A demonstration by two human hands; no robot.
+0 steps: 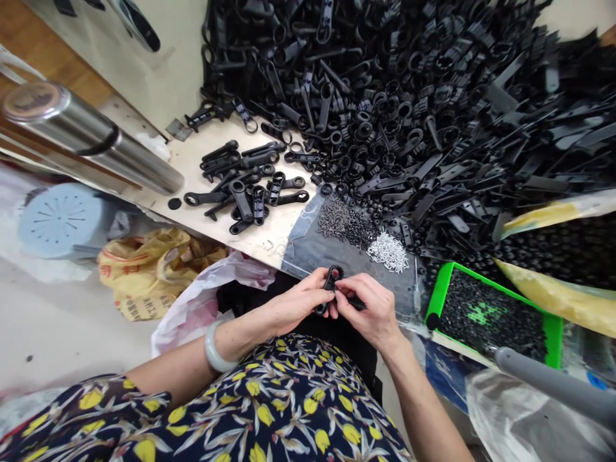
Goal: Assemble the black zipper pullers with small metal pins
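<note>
At the table's near edge, my left hand (308,298) grips a black plastic lever-like part with a ring end (333,274). My right hand (369,308) meets it from the other side, thumb and fingertips pinched against the part. Whatever small piece sits in that pinch is hidden; a dark shape shows under the right fingers. Just beyond both hands, a dark mat (308,247) bears small piles: grey-brown bits (333,218), little black pieces (362,232) and short silvery pins (389,251). A thin screwdriver-like tool (417,292) lies right of the pins.
A large heap of black plastic parts (366,96) covers the back. Several similar parts (250,183) lie at left. A green tray (505,276) of small black pieces stands right, near yellow bags (563,289). A steel flask (96,135) and blue stool (62,218) are left.
</note>
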